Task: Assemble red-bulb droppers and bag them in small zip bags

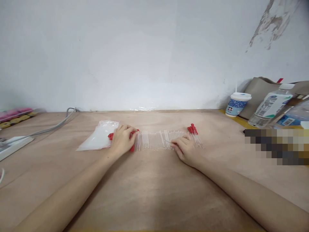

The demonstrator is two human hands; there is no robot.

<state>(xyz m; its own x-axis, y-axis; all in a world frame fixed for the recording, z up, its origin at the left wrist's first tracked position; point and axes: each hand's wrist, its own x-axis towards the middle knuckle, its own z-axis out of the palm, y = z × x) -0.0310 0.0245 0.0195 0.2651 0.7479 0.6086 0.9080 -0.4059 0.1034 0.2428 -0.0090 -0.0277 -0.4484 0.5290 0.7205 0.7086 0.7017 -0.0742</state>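
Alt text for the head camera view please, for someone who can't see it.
The left hand and right hand are at opposite ends of a row of thin clear tubes on a wooden tabletop. Red pieces show by the left hand; a plastic bag lies left, a cup and bottle right.

From my end I log slim clear tubes (152,140) laid side by side in a row on the bench (154,193), one held crosswise in the right fingers (175,144). Red pieces (132,148) lie at the row's left end, partly hidden; red-ended tubes (193,130) bunch at its right.
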